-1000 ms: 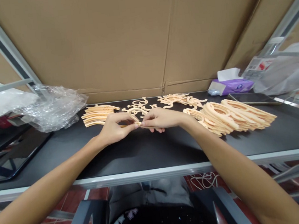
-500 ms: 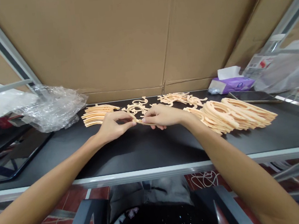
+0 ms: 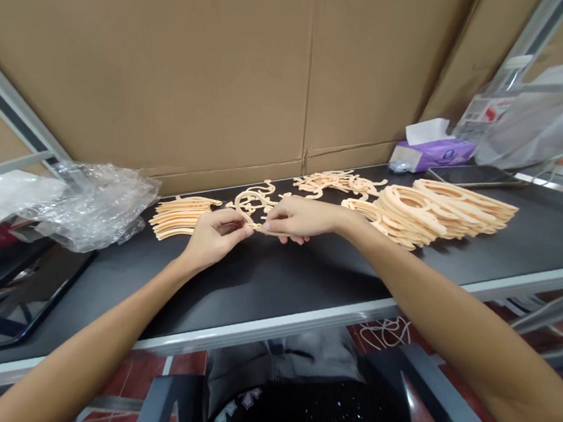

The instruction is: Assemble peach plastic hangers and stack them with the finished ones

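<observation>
Both hands meet over the black tabletop (image 3: pixel 289 284). Between finger and thumb, my left hand (image 3: pixel 216 236) pinches a pale, curved wooden piece (image 3: pixel 242 206) with a ring-like upper part. My right hand (image 3: pixel 302 219) grips the flat lower end of what looks like the same piece; whether it is one part or two joined cannot be made out. Just behind the fingers lie small curly wooden parts (image 3: pixel 265 189). Left of them is a row of slim curved wooden strips (image 3: pixel 181 216).
More curved parts (image 3: pixel 339 181) lie at the back. On the right are stacked wooden pieces with oval holes (image 3: pixel 412 210), a purple tissue pack (image 3: pixel 431 153) and a dark tablet-like device (image 3: pixel 474 177). Crumpled clear plastic (image 3: pixel 104 203) and a dark glossy panel (image 3: pixel 29 301) are at left. Cardboard (image 3: pixel 197 79) stands behind.
The view has shifted slightly. Both hands keep nearly the same hold on the wooden piece, with no other clear movement.
</observation>
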Demonstrator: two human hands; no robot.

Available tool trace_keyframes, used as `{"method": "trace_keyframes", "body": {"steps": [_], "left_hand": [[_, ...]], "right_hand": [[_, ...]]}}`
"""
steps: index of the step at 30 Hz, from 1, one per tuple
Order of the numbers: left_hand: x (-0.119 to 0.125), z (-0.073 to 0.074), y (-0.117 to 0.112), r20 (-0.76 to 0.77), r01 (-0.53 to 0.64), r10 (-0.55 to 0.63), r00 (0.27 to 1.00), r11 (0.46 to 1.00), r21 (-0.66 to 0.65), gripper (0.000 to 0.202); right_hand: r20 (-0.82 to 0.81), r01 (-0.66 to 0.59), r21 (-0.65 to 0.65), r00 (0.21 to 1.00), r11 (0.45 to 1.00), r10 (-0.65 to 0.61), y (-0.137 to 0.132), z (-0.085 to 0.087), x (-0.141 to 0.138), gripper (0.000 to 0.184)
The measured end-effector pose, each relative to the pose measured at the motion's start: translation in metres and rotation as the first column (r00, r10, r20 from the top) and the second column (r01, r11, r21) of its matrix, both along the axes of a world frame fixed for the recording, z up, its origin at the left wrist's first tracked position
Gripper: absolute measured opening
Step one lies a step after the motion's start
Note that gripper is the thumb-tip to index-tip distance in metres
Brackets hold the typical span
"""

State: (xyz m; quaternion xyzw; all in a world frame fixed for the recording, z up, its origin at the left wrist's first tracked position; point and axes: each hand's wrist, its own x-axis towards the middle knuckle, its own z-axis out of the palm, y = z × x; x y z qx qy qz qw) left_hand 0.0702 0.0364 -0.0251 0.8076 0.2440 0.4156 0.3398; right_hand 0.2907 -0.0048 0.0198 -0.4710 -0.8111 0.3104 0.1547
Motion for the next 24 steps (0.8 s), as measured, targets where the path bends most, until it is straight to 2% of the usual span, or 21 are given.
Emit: {"method": "trace_keyframes", "body": {"steps": [6,15,24], "left_hand": [[-0.001,0.005,-0.002,0.002,-0.023,0.023,1.000,0.997,0.071,0.021],[-0.002,0.007,-0.003,0.038,-0.077,0.075,0.996,0.994,0.074,0.019],[-0.002,0.013,-0.005,-0.001,-0.018,0.018,1.000,0.992,0.128,0.016]], "right_hand": [[-0.002,0.024,0.072,1.000,0.997,-0.024,0.000,0.001,-0.001,0.029],[0.020,0.012,0.164,1.000,0.986,-0.015,-0.001,-0.001,-0.001,0.033],[0.041,-0.020,0.215,0.999,0.976,0.011,-0.003,0.001,-0.003,0.036]]}}
